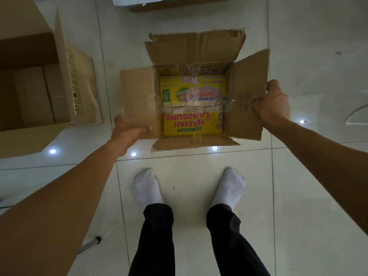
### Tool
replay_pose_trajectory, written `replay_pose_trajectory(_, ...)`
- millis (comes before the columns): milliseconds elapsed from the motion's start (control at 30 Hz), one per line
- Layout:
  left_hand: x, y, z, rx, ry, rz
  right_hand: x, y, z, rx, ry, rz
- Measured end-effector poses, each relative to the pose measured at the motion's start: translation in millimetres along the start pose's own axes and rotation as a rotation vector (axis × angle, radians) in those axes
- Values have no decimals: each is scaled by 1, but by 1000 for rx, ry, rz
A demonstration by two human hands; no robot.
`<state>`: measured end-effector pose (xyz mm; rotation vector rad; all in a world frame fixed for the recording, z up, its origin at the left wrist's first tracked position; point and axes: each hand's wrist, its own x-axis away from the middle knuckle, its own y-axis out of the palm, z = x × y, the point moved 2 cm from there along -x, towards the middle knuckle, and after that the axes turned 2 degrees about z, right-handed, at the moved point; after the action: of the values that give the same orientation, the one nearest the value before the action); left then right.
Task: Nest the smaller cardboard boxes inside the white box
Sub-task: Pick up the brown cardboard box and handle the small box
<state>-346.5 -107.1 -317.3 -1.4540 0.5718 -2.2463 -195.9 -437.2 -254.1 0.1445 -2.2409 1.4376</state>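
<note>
An open brown cardboard box [199,46] sits on the floor in front of my feet, all its flaps spread out. Its inside is printed yellow with red and green lettering. My left hand [127,132] is under the near corner of the left flap [137,100], fingers against it. My right hand [270,104] grips the outer edge of the right flap [245,96], thumb on top. A white box [143,1] shows only as a corner at the top edge of the view.
A large open brown carton [29,80] stands at the left, a flattened cardboard piece [85,92] leaning beside it. My white-socked feet [147,186] are just before the box. A metal leg [89,246] lies at lower left. The floor is glossy white tile.
</note>
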Motion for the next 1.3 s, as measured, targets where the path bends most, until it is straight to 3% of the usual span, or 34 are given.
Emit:
replay_pose_trajectory(133, -7, -7, -4, -16, -46, 56, -2, -2, 2, 7, -1, -11)
replay_pose_trajectory(233, -11, -10, -4, 68, 15, 120, -4, -3, 3, 19, -5, -18)
replay_pose_trajectory(333, -9, -17, -7, -5, 105, 234, -7, -4, -2, 29, -22, -7)
replay_pose_trajectory(633, 13, -19, -5, -111, 299, 220, -6, -4, -21, 100, -61, 2)
replay_pose_trajectory(833, 36, -21, 7, -414, 345, 342, 3, -11, -24, 10, -52, 14)
replay_pose_trajectory(1000, 60, -27, 21, -441, 606, 366, 21, -20, -57, 114, -336, 165)
replay_pose_trajectory(1100, 74, -39, 28, -363, 691, 321, 39, -15, -89, 83, -449, 98)
replay_pose_trajectory(1300, 82, -93, 39, -103, 713, 416, 85, 16, -161, -136, -404, -182)
